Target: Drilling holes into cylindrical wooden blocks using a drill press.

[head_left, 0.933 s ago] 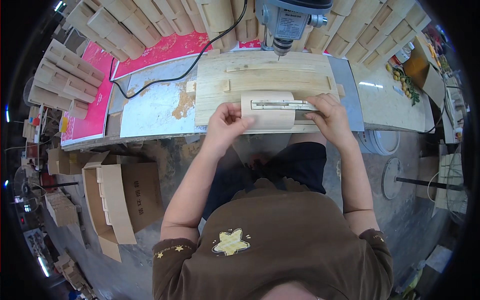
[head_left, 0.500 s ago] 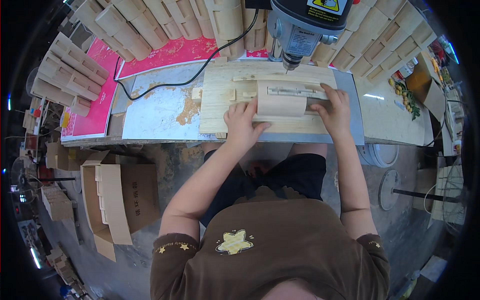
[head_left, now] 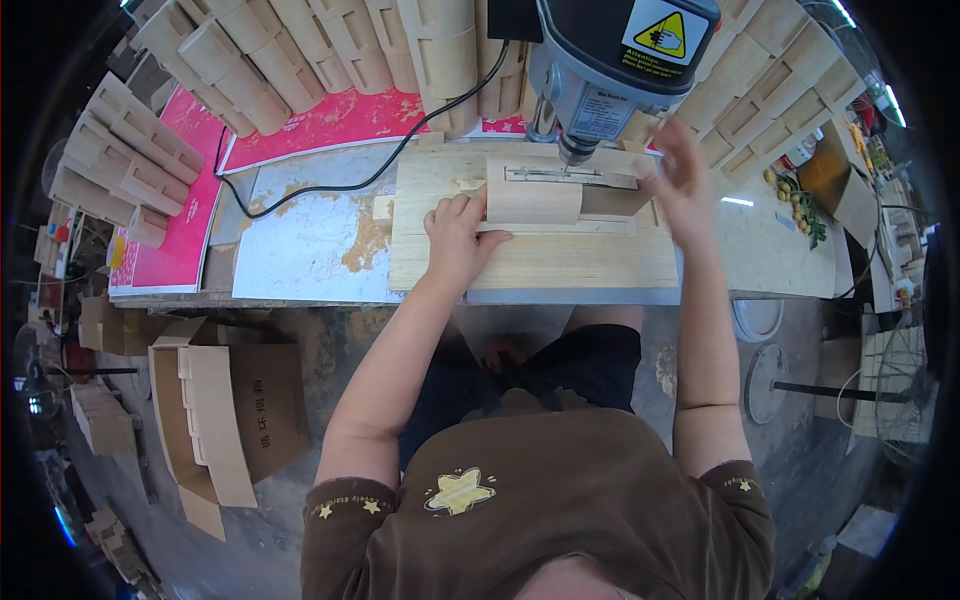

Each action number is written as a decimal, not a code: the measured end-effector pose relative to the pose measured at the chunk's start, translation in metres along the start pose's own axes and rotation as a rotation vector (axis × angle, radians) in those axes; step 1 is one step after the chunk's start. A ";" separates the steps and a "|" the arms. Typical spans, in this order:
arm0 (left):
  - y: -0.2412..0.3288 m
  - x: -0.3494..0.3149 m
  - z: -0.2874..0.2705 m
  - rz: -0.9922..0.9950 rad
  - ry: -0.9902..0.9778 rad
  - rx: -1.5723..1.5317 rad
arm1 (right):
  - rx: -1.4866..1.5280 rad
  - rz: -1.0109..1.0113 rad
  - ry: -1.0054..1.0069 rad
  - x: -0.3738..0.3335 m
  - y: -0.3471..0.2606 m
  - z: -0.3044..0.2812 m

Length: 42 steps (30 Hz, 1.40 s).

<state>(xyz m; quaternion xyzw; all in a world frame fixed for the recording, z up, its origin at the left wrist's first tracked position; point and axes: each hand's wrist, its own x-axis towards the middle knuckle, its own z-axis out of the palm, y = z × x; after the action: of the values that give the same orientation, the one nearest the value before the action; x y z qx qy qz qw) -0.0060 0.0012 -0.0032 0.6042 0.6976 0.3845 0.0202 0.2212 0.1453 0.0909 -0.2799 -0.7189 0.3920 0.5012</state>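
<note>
Cylinder point(head_left: 534, 205), pale and slotted, likely needs firm bracing below the drill point(head_left: 592, 105); left hand point(head_left: 457, 234) spread against its end, right hand point(head_left: 683, 185) blurred, grip unclear.

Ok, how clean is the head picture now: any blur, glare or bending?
Head view: right hand smeared by motion blur, left hand fairly crisp; white glare streak on the pale tabletop at right; the edge of the red sheet curves, fisheye style; corners black.

Left hand point(head_left: 457, 238), thumb spread; right hand point(head_left: 684, 187), perhaps loose.
</note>
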 end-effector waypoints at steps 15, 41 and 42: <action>0.004 -0.001 -0.002 -0.024 -0.008 0.078 | -1.144 -0.169 0.084 0.063 -0.137 -0.006; 0.006 -0.002 -0.003 -0.053 -0.021 0.115 | -0.588 -0.373 0.268 0.056 -0.114 0.007; 0.011 0.000 0.002 -0.026 -0.019 0.099 | -0.641 -0.319 0.300 0.081 -0.118 0.010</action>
<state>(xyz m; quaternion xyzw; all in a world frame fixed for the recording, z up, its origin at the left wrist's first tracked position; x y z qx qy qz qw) 0.0041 0.0024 0.0015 0.5988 0.7235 0.3434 0.0019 0.1829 0.1433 0.2295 -0.3615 -0.7580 0.0193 0.5425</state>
